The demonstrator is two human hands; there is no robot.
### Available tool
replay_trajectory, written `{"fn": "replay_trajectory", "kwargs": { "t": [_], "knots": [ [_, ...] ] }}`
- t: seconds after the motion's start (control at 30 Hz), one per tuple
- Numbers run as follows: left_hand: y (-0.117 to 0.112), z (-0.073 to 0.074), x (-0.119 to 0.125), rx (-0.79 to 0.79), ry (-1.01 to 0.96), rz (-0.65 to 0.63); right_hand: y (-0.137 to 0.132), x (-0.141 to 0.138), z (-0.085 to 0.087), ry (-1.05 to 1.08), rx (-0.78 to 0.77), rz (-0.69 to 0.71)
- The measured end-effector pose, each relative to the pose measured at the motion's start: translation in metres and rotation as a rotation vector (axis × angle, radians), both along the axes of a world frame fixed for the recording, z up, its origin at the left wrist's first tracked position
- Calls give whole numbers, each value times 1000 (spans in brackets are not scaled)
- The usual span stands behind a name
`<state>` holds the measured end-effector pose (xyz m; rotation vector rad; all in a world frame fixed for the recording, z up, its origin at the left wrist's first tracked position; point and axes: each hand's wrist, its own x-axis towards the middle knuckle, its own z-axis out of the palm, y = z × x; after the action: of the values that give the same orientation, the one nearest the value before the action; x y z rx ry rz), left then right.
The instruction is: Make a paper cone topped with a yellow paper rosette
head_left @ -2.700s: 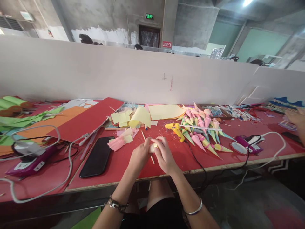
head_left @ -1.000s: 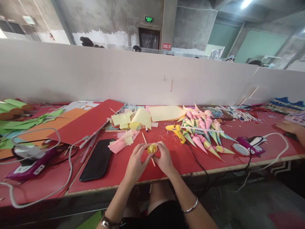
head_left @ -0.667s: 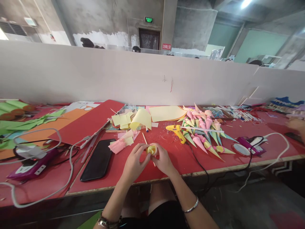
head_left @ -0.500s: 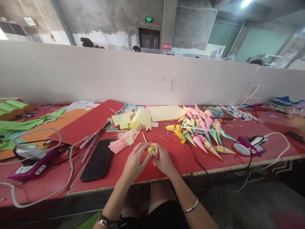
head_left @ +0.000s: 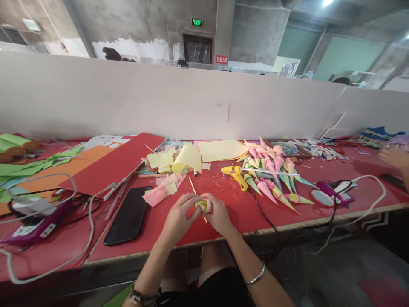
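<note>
Between my two hands, over the front part of the red table (head_left: 249, 213), is a small roll of yellow paper (head_left: 202, 205). My left hand (head_left: 180, 213) pinches its left side with thumb and fingers. On its other side my right hand (head_left: 216, 213) has its fingers closed round it. A thin wooden stick (head_left: 192, 186) lies on the table just beyond, and passes behind or under the hands. Pink crepe paper (head_left: 156, 195) with yellow scraps rests left of the hands. To the right sits a yellow glue gun (head_left: 235, 175) with a clear glue stick.
A pile of paper cones (head_left: 271, 170) lies behind the glue gun. A black phone (head_left: 128, 216) is at the left, near a purple power strip (head_left: 38, 224) with cables. Red card (head_left: 118, 164) lies farther back. Another person's hand (head_left: 394, 157) shows at the right edge.
The yellow paper has tilted a little between my fingers, and my hands stay close together on it. The other person's hand at the right edge has shifted. The camera view has moved slightly.
</note>
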<state>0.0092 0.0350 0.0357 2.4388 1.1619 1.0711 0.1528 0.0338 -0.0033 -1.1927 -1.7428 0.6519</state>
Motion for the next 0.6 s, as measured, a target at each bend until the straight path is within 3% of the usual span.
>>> {"fn": "replay_trajectory", "kwargs": {
  "t": [0.37, 0.6],
  "knots": [
    [-1, 1, 1, 85, 28, -23, 1, -1, 0, -35, -25, -24],
    [0, -4, -1, 60, 20, -46, 1, -1, -1, -37, -37, -37]
  ]
}}
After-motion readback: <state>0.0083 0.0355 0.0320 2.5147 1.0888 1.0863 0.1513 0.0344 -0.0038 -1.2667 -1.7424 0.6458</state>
